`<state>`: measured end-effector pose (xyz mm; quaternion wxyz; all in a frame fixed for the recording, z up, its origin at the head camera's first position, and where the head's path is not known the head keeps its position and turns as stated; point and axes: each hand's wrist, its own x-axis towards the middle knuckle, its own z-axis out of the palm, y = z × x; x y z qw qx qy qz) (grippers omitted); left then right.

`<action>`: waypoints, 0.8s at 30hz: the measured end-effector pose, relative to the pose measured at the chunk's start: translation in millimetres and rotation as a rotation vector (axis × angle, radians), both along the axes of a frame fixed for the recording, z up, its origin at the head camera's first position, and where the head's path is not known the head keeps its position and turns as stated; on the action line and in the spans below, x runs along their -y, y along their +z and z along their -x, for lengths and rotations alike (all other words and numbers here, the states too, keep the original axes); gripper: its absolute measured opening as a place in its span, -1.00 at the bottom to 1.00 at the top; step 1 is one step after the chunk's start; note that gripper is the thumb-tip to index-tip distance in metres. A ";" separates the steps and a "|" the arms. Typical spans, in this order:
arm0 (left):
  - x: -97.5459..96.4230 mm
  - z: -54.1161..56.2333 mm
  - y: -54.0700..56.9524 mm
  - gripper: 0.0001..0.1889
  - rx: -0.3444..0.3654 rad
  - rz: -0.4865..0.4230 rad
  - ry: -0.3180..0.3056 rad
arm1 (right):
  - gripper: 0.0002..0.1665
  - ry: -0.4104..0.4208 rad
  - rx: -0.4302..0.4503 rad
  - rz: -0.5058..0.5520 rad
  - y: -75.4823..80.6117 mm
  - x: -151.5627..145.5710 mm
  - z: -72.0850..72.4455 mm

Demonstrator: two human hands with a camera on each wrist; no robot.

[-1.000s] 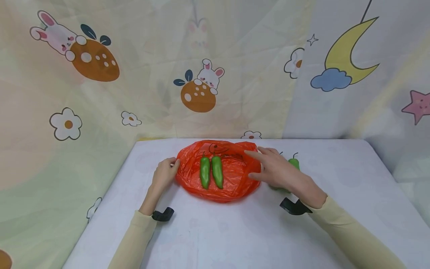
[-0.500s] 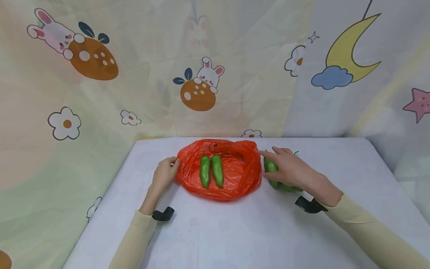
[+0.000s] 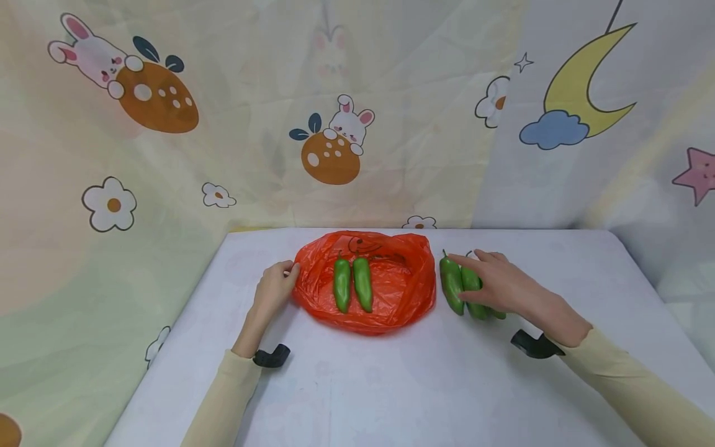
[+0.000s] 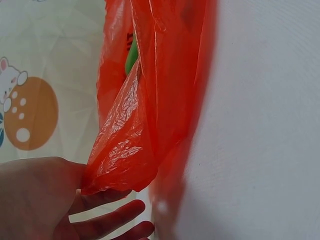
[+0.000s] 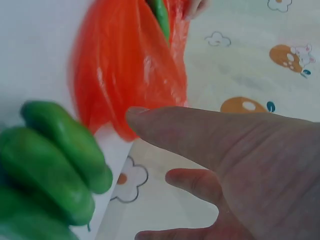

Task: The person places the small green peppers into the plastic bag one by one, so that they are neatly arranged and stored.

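Observation:
A red plastic bag (image 3: pixel 391 310) lies spread with its mouth facing up, and two green chili peppers (image 3: pixel 362 285) rest side by side inside it. My left hand (image 3: pixel 274 287) pinches the bag's left rim; in the left wrist view the thumb and fingers have the red film (image 4: pixel 125 160) between them. Over the loose green peppers (image 3: pixel 451 284) to the right of the bag hovers my right hand (image 3: pixel 505 285), fingers spread and holding nothing. It partly hides those peppers. The right wrist view shows several peppers (image 5: pixel 65 140) lying together beside the bag.
A white-covered table (image 3: pixel 357 385) carries everything. Behind it and at the left hangs a patterned cloth (image 3: pixel 251 112) with rabbits and flowers. A black band piece (image 3: pixel 272 356) sits at the left wrist, another (image 3: pixel 537 344) at the right.
My right hand has moved rightward from the bag's right rim to above the loose peppers, uncovering the nearest of them. The left hand has stayed at the bag's rim.

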<state>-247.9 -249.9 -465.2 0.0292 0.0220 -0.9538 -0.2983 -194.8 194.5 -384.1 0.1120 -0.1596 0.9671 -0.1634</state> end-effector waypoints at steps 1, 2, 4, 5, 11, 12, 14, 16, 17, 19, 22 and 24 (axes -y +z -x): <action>0.0 0.0 0.1 -0.65 0.002 -0.001 0.001 | -0.09 0.004 -0.003 -0.007 -0.7 -3.5 0.3; -0.1 -0.1 0.2 -0.65 0.002 -0.001 0.002 | -0.10 0.008 -0.006 -0.015 -1.4 -6.9 1.0; -0.1 0.0 0.4 -0.65 0.002 -0.004 0.003 | -0.12 0.012 -0.007 -0.029 -2.3 -12.9 2.3; -0.1 0.1 0.5 -0.65 0.002 -0.004 0.003 | -0.13 0.013 -0.006 -0.039 -2.6 -15.8 2.8; 0.2 1.0 0.9 -0.64 0.002 0.003 0.001 | -0.14 0.040 0.026 -0.073 -3.8 -30.2 6.1; 0.3 1.1 0.9 -0.64 0.002 0.002 0.000 | -0.13 0.051 0.031 -0.074 -3.9 -32.0 6.7; 0.4 1.1 0.8 -0.63 0.003 -0.001 -0.002 | -0.10 0.070 0.055 -0.069 -3.6 -35.5 8.1; 0.6 1.0 0.8 -0.63 0.003 -0.003 -0.003 | -0.07 0.071 0.091 -0.062 -3.6 -38.2 9.4; 0.6 0.9 0.8 -0.63 0.002 -0.003 -0.002 | -0.06 0.071 0.109 -0.063 -3.6 -39.6 9.9; 0.5 0.6 0.8 -0.64 0.002 -0.002 0.001 | -0.03 0.058 0.154 -0.065 -5.5 -41.7 11.8; 0.5 0.3 0.5 -0.65 -0.003 -0.001 0.004 | -0.01 0.030 0.201 -0.085 -9.5 -44.5 13.8; 0.7 0.2 -0.3 -0.65 -0.005 -0.002 0.005 | -0.01 0.016 0.224 -0.087 -12.7 -46.3 14.8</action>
